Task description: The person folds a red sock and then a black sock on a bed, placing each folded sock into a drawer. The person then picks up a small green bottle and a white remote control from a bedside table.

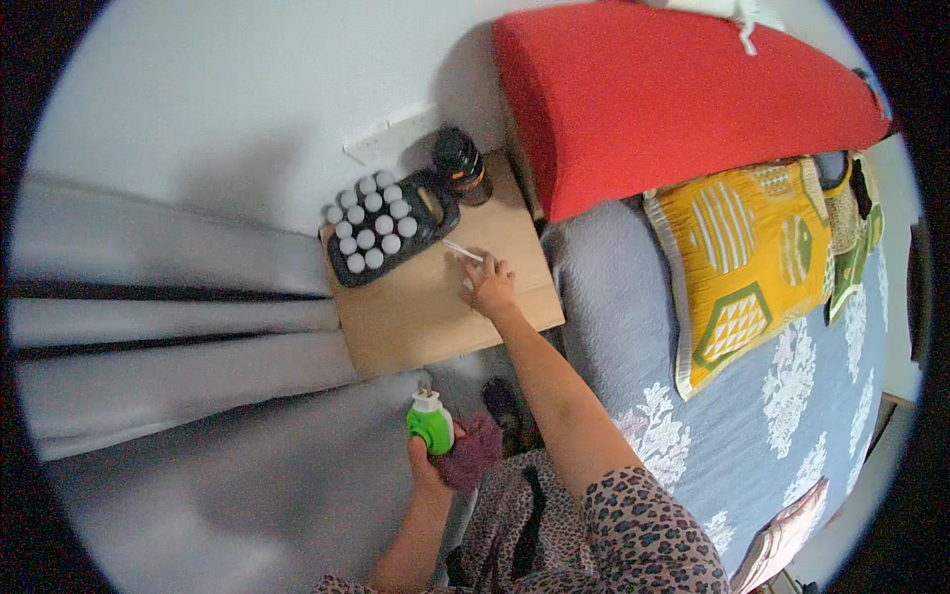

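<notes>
My left hand [428, 469] is closed around a green and white plug-in device [428, 424], its metal prongs pointing away from me. A crumpled purple cloth [469, 453] is bunched in the same hand, against the device. Over the wooden bedside table [426, 322], my right hand [492, 287] has its fingers bent around one end of a thin white strip [462, 250]; whether it is a cord or a stick I cannot tell. Just beyond that strip lies a black board with a handle [430, 230], covered with several pale round knobs [365, 240].
A dark bottle or jar [461, 163] stands at the table's back, below a white wall socket panel [391, 136]. Grey curtains [178, 327] hang at left. On the right is a bed with a blue-grey cover [614, 297], a yellow patterned pillow [747, 257] and a red headboard [683, 99].
</notes>
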`<action>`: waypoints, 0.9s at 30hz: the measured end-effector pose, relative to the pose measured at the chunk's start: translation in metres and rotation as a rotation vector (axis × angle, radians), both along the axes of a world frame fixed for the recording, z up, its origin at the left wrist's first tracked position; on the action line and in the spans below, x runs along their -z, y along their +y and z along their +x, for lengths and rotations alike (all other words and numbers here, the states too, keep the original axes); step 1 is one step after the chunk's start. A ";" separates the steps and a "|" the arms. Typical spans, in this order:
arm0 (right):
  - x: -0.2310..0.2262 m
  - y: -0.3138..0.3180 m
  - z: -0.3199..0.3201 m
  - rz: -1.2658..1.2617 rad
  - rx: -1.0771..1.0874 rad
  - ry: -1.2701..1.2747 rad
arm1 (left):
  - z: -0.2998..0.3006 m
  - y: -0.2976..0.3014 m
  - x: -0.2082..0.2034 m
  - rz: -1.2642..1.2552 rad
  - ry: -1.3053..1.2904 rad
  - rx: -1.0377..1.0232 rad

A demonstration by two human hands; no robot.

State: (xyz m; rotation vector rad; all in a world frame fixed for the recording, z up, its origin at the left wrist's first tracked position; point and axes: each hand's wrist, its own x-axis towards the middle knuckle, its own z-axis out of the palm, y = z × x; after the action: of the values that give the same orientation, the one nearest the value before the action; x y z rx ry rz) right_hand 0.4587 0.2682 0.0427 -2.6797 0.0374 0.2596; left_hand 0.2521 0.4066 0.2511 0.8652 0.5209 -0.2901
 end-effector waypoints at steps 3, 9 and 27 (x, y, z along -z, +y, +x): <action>-0.041 -0.025 -0.010 0.150 0.069 0.043 | -0.008 -0.009 -0.019 -0.032 0.012 -0.034; -0.067 -0.162 -0.073 0.374 -0.058 0.210 | -0.006 -0.036 -0.059 -0.093 -0.009 0.012; -0.326 -0.456 0.039 0.927 0.687 -0.227 | 0.193 -0.144 -0.124 0.022 -0.364 0.438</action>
State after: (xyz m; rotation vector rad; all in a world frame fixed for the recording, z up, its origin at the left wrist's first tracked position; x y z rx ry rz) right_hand 0.4976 -0.1873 0.3684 -1.6312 0.5940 -0.2091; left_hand 0.4450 0.2624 0.3750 1.0233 -0.0097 -0.5136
